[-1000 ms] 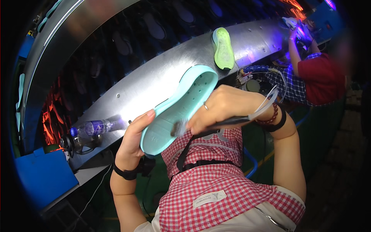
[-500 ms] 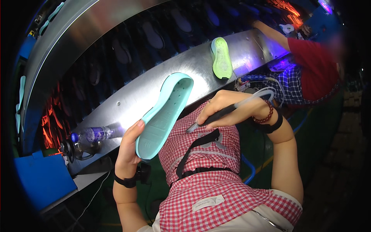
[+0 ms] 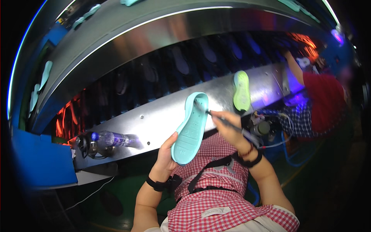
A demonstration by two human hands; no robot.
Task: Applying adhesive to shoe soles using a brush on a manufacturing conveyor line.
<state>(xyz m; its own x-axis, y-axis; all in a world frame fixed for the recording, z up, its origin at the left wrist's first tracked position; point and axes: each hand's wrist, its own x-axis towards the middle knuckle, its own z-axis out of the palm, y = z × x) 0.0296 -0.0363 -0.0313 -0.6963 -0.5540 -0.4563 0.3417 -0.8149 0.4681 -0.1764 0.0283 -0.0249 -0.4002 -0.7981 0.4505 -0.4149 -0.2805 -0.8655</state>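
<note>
My left hand (image 3: 167, 155) grips a light teal shoe sole (image 3: 188, 133) by its lower left edge, thumb on the rim, the hollow inside facing up. The other fingers are hidden beneath it. In my right hand (image 3: 231, 132) is a dark-handled brush (image 3: 225, 123), with a clear tube trailing back past my wrist. Its pale, blurred tip reaches into the upper end of the sole, over the small holes there. A yellow-green sole (image 3: 242, 92) lies on the metal ledge (image 3: 160, 125), to the right of the teal one.
Beyond the ledge runs a dark conveyor (image 3: 147, 71) carrying several soles, with an orange glow at both ends. Bottles (image 3: 112, 139) stand at the ledge's left end, by a blue box (image 3: 40, 158). A co-worker in a red sleeve (image 3: 319, 85) reaches toward the conveyor at right.
The brush has moved from beside the sole, over my apron, to inside the sole's upper end. My view has shifted, so everything sits lower and further right, with more of the conveyor showing.
</note>
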